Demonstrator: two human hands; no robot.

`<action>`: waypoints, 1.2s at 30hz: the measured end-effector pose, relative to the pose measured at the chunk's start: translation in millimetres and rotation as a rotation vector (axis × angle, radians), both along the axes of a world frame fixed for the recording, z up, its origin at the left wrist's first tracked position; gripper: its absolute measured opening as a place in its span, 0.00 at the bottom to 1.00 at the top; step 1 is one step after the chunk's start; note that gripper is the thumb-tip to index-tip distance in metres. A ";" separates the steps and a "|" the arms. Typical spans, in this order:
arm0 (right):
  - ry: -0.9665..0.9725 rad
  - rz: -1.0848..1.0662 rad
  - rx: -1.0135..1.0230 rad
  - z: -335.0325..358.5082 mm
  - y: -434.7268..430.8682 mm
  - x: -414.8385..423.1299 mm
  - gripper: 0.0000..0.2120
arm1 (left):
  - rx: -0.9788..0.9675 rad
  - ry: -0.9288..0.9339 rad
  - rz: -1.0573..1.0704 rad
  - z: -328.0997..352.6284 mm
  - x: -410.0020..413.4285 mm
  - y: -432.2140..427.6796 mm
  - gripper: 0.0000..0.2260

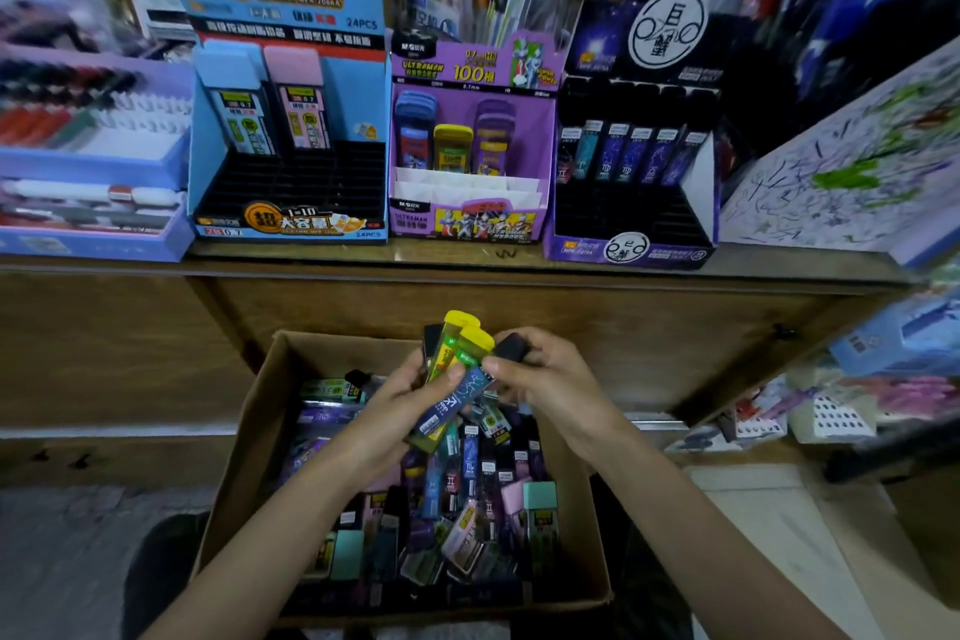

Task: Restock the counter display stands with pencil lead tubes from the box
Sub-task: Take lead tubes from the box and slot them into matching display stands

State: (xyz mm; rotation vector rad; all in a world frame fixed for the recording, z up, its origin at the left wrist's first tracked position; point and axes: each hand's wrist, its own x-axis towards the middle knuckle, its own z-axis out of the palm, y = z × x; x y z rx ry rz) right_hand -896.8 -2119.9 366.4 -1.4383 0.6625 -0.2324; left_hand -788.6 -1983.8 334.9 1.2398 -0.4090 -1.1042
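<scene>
Clutching a fanned bunch in the left grip [402, 395], among them yellow-capped tubes [462, 343] and a black one, just above the open box [249, 431] of loose tubes [467, 494] below the table [467, 257]. Pinching a dark blue tube [457, 400] near the black-capped end with the right grip [545, 374], laid slantwise against the bunch. Probably light, stiff, slick plastic (with brittle leads inside, so no hard squeezing, no dropping). Best taken by the flat sides around mid-length, cap upward, then slid upright into an empty slot: dark purple stand [623, 250] for the blue, middle purple stand [467, 218] for the yellow.
</scene>
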 end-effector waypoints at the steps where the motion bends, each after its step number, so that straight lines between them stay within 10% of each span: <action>1: -0.016 -0.016 0.006 4.5 -1.8 -0.6 0.08 | -0.014 -0.009 0.019 3.7 0.9 -3.5 0.14; 16: -0.276 -0.376 -0.538 141.3 -145.3 19.4 0.09 | -0.149 -0.392 0.170 70.0 28.7 -45.5 0.10; 36: -0.018 -0.129 -1.117 120.1 -170.6 66.6 0.15 | -0.135 -0.395 0.232 76.7 36.2 -28.3 0.15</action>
